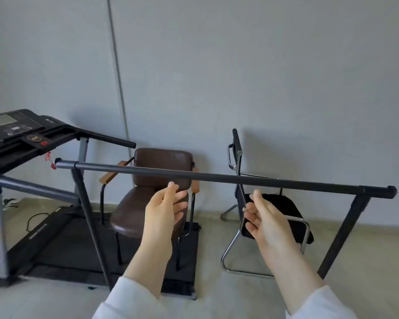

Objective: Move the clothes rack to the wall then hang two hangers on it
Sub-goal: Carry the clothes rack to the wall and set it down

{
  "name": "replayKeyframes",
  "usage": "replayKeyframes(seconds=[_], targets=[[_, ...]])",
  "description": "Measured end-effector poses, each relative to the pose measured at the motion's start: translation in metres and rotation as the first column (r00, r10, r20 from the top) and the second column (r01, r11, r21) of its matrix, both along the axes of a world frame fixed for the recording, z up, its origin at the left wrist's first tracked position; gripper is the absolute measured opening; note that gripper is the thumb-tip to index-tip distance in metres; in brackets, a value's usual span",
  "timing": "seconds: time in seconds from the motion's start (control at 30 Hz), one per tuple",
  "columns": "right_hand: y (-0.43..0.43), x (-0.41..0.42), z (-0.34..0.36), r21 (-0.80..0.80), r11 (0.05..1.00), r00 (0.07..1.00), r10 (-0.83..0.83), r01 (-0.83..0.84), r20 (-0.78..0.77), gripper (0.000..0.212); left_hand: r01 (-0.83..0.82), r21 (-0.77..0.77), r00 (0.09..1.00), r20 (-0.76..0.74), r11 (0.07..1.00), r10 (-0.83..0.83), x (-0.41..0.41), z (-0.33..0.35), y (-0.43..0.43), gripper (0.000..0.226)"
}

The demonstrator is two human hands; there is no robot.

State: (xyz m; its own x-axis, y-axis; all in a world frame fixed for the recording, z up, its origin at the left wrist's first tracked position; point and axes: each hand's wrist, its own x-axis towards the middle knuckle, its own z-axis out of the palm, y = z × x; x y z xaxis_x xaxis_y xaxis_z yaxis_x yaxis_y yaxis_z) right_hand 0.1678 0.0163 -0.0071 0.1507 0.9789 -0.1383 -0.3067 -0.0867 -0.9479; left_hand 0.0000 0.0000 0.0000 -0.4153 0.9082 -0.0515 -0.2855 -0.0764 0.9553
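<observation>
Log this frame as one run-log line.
left hand: open, below bar | right hand: open, below bar | black metal clothes rack: no hangers | near grey wall

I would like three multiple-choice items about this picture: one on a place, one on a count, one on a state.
1. Where is the brown chair?
A. Behind the rack's top bar, near the wall
B. On the treadmill console
C. Right of the black chair

2. How many hangers hang on the bar?
A. Two
B. One
C. None

3. How are the hands?
A. Both clamped on the bar
B. Both open, just below the bar
C. Resting on the chair

Answers: 1 A, it stands past the bar by the wall. 2 C, the bar is bare. 3 B, left hand and right hand have spread fingers and grip nothing.
</observation>
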Motion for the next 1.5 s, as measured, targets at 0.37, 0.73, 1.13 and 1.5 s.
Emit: replayKeyframes(seconds=[0.37,0.73,1.13,1.5], targets=[[0.025,-0.003,0.011,0.081,0.996,0.995,-0.04,0.032,0.096,0.021,-0.003,-0.038,0.999,-0.041,0.999,0.002,-0.006,0.005,0.033,0.016],[0.029,-0.029,0.029,0.155,0.988,0.996,-0.003,-0.01,0.089,0.017,-0.119,-0.022,0.992,0.049,0.993,0.12,-0.024,0.023,0.028,0.015],[0.01,-0.08,0.055,0.218,0.924,0.949,0.297,-0.313,0.105,0.019,-0.425,0.022,0.903,0.08,0.905,0.422,-0.062,0.049,-0.042,0.023],[-0.074,-0.143,0.068,0.21,0.694,0.721,0.685,-0.689,0.102,0.016,-0.742,0.024,0.67,0.078,0.67,0.738,-0.087,0.065,-0.185,0.019]])
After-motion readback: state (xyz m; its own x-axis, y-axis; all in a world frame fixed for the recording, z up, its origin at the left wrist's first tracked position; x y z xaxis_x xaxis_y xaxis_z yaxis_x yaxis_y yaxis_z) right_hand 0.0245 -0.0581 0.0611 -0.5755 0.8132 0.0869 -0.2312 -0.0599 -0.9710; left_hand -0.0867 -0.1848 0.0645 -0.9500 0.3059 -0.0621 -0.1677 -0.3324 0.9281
